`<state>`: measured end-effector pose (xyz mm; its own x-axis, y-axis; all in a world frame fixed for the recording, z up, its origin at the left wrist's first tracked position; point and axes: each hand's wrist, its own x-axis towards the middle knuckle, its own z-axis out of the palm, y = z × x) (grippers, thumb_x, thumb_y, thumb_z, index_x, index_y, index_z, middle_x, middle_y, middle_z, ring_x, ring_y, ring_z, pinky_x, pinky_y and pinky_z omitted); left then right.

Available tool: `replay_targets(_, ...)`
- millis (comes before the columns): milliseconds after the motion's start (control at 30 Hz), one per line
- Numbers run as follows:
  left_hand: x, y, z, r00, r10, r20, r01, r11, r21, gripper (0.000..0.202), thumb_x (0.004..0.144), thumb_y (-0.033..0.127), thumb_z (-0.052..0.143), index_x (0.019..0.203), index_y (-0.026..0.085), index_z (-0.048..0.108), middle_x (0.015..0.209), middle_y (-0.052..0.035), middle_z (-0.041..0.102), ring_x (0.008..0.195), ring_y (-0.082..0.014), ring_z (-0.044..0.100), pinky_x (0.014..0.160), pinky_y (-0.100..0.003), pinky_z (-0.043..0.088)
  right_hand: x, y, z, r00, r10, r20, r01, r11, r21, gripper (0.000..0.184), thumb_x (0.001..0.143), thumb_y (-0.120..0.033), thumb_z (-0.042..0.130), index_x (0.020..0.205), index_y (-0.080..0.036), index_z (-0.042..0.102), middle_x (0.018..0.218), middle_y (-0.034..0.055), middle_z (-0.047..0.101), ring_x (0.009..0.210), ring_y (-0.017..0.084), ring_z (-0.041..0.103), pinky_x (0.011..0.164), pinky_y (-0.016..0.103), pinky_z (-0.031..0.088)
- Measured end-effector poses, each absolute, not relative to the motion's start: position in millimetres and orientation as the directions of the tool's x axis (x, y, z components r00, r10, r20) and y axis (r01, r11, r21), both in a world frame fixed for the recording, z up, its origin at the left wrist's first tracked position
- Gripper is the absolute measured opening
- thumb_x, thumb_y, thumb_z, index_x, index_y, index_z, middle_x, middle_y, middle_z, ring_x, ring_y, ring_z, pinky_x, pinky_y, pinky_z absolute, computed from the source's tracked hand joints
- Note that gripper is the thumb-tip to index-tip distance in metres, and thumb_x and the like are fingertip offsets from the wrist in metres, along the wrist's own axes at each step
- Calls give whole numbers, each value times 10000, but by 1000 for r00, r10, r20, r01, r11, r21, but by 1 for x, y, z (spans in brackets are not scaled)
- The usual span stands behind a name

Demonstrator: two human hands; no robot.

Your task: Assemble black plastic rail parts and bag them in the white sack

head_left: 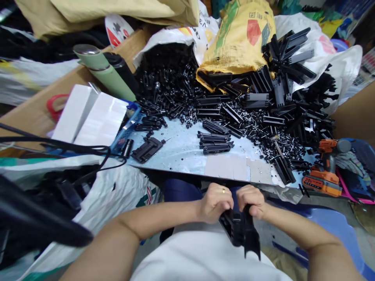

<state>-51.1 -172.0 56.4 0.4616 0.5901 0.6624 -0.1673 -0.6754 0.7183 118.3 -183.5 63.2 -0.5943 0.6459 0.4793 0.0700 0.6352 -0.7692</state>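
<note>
Both my hands are close to my body, below the table's front edge. My left hand [215, 202], with a ring on one finger, and my right hand [251, 200] are closed together on a black plastic part [241, 231] that hangs down over my lap. On the pale blue table top [187, 152] lie a few stacked black parts [215, 141] and one assembled black part [147, 150]. A large heap of small black pieces [175, 86] covers the back of the table.
An orange cordless drill [326, 168] lies at the table's right end. A green flask [105, 70] and white boxes [90, 117] are at the left. A yellow sack [240, 39] and white bags hold more black parts [287, 58]. Black cables [58, 146] cross at left.
</note>
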Motion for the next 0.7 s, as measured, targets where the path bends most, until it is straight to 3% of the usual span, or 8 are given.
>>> replay_targets(100, -36, -187, 42, 245, 652, 717, -102, -718, 688, 655, 968, 471, 34, 753, 134, 554, 674, -81, 541, 644, -154, 553, 620, -260, 474, 78, -184, 16, -25, 875, 483, 182, 479, -858, 545, 886, -544, 29, 928, -199, 448, 833, 119, 504, 739, 202, 517, 682, 366, 442)
replay_targets(167, -31, -179, 21, 215, 577, 788, 66, -814, 577, 694, 954, 500, 3, 974, 123, 585, 835, -112, 578, 825, -185, 578, 719, -286, 494, 65, -165, -11, 197, 891, 410, 271, 352, -896, 499, 889, -427, -2, 1031, -195, 417, 1017, 164, 478, 874, 223, 520, 775, 419, 441)
replay_targets(267, -35, -148, -13, 339, 457, 823, 392, -863, 318, 735, 921, 603, 31, 1193, 124, 518, 919, -133, 567, 884, -215, 569, 746, -299, 492, 76, -115, -29, 157, 912, 380, 390, 296, -872, 345, 892, -369, 166, 1017, -189, 433, 1113, 156, 478, 1040, 220, 489, 852, 404, 438)
replay_targets(333, -43, -122, -32, 439, 520, 733, 572, -791, 219, 735, 900, 664, 137, 1221, 114, 503, 908, -145, 558, 840, -229, 571, 729, -312, 494, 99, -77, -27, 168, 911, 377, 507, 248, -825, 299, 895, -359, 244, 994, -177, 459, 1097, 146, 508, 1058, 212, 483, 884, 393, 431)
replay_targets(433, -55, -88, -45, 559, 626, 544, 700, -708, 95, 699, 832, 670, 489, 1247, 108, 482, 1095, -199, 504, 1076, -326, 481, 884, -408, 457, 134, -27, -17, 51, 917, 395, 734, 234, -637, 242, 891, -305, 322, 913, -164, 518, 1051, 143, 548, 1031, 223, 482, 921, 413, 399)
replay_targets(500, -61, -73, -46, 601, 669, 437, 730, -682, 41, 743, 764, 595, 667, 1294, 129, 434, 1277, -214, 375, 1237, -369, 305, 992, -477, 369, 148, -4, -12, -85, 941, 327, 870, 230, -436, 147, 839, -252, 439, 859, -159, 551, 1052, 152, 557, 1019, 258, 471, 893, 439, 400)
replay_targets(600, -64, -63, -41, 616, 724, 311, 755, -655, 28, 730, 783, 491, 703, 1339, 155, 370, 1371, -194, 251, 1296, -350, 186, 1047, -515, 289, 158, 15, -10, -160, 968, 193, 961, 198, -195, 52, 765, -186, 540, 791, -151, 569, 1053, 169, 558, 982, 295, 474, 801, 444, 425)
replay_targets(700, -60, -65, -38, 598, 763, 246, 777, -627, 59, 675, 822, 463, 662, 1345, 163, 358, 1380, -178, 242, 1305, -332, 170, 1067, -526, 249, 169, 16, -2, -200, 956, 213, 960, 235, -154, 47, 768, -203, 549, 746, -161, 554, 973, 145, 581, 884, 260, 509, 741, 395, 440)
